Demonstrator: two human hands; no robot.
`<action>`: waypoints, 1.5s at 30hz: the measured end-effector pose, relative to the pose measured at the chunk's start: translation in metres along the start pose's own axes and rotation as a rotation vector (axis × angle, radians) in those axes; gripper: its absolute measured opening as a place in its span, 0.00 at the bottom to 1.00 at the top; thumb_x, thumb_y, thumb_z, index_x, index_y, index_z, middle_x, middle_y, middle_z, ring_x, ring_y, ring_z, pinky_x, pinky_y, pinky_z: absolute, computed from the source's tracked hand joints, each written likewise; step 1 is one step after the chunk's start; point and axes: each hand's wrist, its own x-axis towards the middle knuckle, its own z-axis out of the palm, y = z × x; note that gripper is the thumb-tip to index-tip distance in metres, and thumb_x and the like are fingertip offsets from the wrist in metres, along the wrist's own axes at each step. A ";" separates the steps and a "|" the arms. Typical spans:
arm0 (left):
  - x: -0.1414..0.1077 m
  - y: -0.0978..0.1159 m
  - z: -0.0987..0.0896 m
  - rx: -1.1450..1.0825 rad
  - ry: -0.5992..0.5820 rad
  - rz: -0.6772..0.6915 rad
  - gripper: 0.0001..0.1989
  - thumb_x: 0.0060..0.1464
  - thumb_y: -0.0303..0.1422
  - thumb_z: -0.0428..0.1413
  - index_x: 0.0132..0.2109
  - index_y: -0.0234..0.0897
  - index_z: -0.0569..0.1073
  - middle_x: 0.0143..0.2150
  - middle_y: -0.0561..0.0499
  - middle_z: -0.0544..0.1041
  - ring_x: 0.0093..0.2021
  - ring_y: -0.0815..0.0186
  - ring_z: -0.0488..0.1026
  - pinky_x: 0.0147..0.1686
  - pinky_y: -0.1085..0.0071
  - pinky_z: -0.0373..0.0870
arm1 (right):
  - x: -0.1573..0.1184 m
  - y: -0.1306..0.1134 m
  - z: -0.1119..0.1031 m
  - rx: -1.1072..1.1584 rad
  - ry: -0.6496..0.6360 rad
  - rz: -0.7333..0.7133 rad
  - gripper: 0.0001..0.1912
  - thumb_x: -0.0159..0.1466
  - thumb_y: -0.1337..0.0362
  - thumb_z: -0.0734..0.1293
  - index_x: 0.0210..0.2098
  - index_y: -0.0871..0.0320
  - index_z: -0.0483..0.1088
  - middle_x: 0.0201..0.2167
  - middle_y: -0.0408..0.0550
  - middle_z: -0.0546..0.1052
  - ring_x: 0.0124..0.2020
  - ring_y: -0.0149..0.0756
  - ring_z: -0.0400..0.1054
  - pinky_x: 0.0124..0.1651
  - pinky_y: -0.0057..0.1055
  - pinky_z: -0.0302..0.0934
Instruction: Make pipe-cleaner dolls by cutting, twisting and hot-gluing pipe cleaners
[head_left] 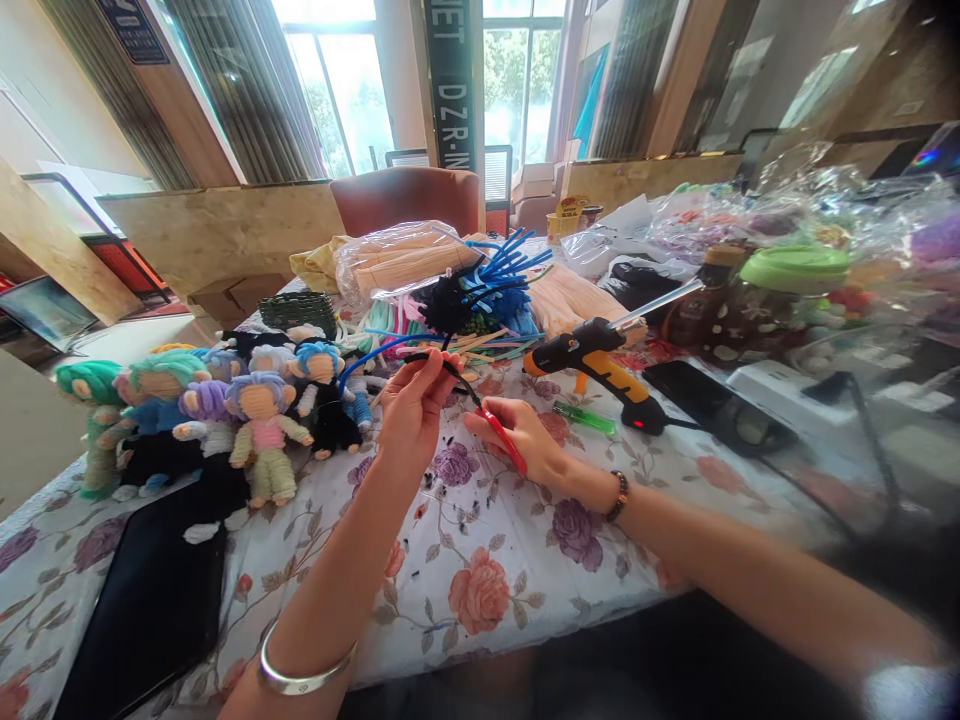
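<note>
My left hand point(412, 403) pinches a black pipe cleaner point(448, 343) between thumb and fingers, above the flowered tablecloth. In my right hand point(529, 437) is a pair of red-handled scissors point(503, 437), their blades pointing up and left to the pipe cleaner by my left fingertips. Whether the blades touch it, I cannot tell. Small black clippings point(463, 505) lie scattered on the cloth below. Just behind my hands is a heap of pipe cleaners, with blue ones point(510, 265) and black ones point(442, 300) on top.
Several yarn-haired dolls point(261, 430) stand at left, beside a black tablet-like slab point(150, 600). To the right lie a black-and-orange glue gun point(600, 365) with a red light, a green lighter-like object point(585, 418) and a phone point(712, 405). A green-lidded jar point(787, 290) and plastic bags crowd the far right.
</note>
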 end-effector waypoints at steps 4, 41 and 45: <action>0.000 0.000 0.000 -0.008 -0.006 -0.006 0.04 0.42 0.26 0.64 0.26 0.32 0.76 0.27 0.51 0.79 0.29 0.71 0.77 0.37 0.75 0.73 | 0.000 0.001 0.001 -0.005 0.032 -0.012 0.26 0.56 0.44 0.64 0.20 0.56 0.51 0.17 0.36 0.53 0.21 0.25 0.45 0.24 0.26 0.41; -0.003 -0.001 0.003 -0.036 -0.037 -0.010 0.06 0.45 0.23 0.62 0.23 0.32 0.75 0.25 0.51 0.78 0.29 0.71 0.77 0.37 0.76 0.75 | 0.001 0.000 0.000 -0.140 0.084 -0.066 0.28 0.55 0.41 0.62 0.18 0.56 0.49 0.18 0.37 0.51 0.23 0.26 0.44 0.25 0.27 0.41; -0.002 -0.001 0.003 -0.050 -0.030 -0.012 0.06 0.44 0.23 0.62 0.23 0.32 0.75 0.25 0.51 0.78 0.29 0.70 0.78 0.38 0.75 0.75 | 0.002 -0.001 0.000 -0.132 0.079 -0.083 0.27 0.55 0.41 0.62 0.19 0.56 0.50 0.18 0.37 0.52 0.23 0.26 0.45 0.25 0.27 0.42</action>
